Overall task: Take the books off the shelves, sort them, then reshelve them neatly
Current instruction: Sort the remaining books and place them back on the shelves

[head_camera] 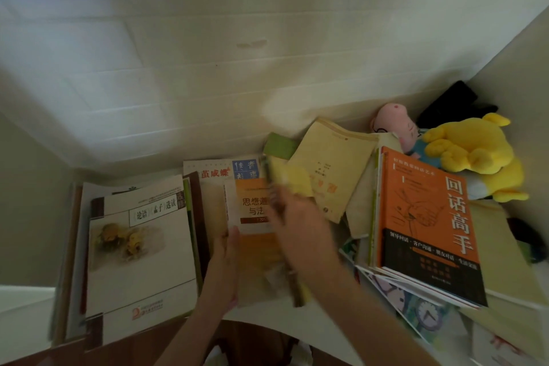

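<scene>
Head view: books lie in loose stacks on a white tabletop [26, 312] against the wall. The left hand [225, 267] lies flat with straight fingers against the left edge of an orange book [255, 214] in the middle stack. The right hand [300, 226], blurred, grips a thin yellow book [289, 180] held on edge just right of it. A white book [139, 249] tops the left stack and an orange-and-black book [427, 226] the right one. Far right lie a pink plush [392, 122] and a yellow plush [475, 154].
</scene>
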Action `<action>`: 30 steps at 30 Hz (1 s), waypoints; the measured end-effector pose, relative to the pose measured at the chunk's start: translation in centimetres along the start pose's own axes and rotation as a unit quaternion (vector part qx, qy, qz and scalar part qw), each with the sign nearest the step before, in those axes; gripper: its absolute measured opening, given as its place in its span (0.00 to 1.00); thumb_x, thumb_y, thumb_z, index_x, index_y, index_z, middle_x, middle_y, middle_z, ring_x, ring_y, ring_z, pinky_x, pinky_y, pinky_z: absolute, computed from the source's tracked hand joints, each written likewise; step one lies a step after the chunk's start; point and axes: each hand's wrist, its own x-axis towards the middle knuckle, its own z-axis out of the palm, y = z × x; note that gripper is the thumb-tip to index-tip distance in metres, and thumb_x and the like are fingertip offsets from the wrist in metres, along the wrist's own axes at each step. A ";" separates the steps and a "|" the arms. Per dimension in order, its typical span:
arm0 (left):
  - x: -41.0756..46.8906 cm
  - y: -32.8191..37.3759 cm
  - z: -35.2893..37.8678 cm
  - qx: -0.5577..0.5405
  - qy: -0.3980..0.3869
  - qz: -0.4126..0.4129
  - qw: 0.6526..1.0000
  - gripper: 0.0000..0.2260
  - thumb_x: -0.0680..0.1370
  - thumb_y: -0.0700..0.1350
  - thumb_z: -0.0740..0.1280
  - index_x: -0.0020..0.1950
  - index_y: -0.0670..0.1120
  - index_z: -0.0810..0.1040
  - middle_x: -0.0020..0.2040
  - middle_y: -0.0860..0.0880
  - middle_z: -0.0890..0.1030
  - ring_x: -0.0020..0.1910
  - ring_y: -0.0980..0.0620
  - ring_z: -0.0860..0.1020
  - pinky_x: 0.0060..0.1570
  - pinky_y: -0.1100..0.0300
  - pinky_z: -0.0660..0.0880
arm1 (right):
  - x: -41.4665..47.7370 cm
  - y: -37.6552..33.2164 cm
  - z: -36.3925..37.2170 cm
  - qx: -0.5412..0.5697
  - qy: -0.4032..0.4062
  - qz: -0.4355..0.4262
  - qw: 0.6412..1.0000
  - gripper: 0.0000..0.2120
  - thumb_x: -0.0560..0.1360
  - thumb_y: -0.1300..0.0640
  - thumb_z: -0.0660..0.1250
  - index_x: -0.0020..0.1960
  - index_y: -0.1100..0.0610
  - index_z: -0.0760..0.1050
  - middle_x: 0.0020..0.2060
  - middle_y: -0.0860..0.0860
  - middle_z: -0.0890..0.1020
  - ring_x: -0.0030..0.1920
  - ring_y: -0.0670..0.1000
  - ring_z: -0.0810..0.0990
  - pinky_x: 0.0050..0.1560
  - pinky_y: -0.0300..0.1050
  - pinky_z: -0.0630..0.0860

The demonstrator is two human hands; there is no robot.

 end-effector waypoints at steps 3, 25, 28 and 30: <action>0.9 -0.5 -0.2 -0.062 0.013 -0.049 0.997 0.23 0.77 0.66 0.57 0.60 0.50 0.74 0.56 0.44 0.79 0.50 0.47 0.78 0.52 0.48 0.76 | -0.8 -0.2 4.0 0.048 -0.088 -0.002 0.995 0.15 0.82 0.48 0.53 0.58 0.54 0.74 0.49 0.53 0.81 0.47 0.52 0.79 0.45 0.43 0.72; 0.7 -1.8 -0.4 -0.031 -0.010 0.066 0.997 0.25 0.74 0.47 0.70 0.68 0.53 0.65 0.59 0.50 0.77 0.54 0.51 0.78 0.53 0.51 0.77 | 1.5 9.3 5.4 0.294 -0.077 0.166 0.938 0.34 0.74 0.51 0.71 0.75 0.50 0.59 0.69 0.53 0.68 0.67 0.55 0.70 0.65 0.56 0.72; 0.0 -1.2 -0.4 -0.032 -0.026 0.103 0.994 0.22 0.75 0.45 0.69 0.65 0.57 0.67 0.57 0.57 0.77 0.50 0.60 0.79 0.43 0.65 0.77 | 1.5 10.1 4.8 0.338 -0.103 0.157 0.922 0.42 0.73 0.52 0.71 0.78 0.49 0.49 0.67 0.52 0.69 0.64 0.52 0.72 0.57 0.49 0.77; -0.6 -0.5 -0.7 -0.029 -0.049 0.124 0.991 0.20 0.75 0.44 0.69 0.60 0.62 0.67 0.56 0.59 0.76 0.50 0.64 0.79 0.41 0.67 0.77 | 1.2 10.7 4.4 0.382 -0.118 0.150 0.904 0.46 0.72 0.55 0.73 0.77 0.47 0.45 0.61 0.51 0.72 0.57 0.50 0.75 0.48 0.40 0.78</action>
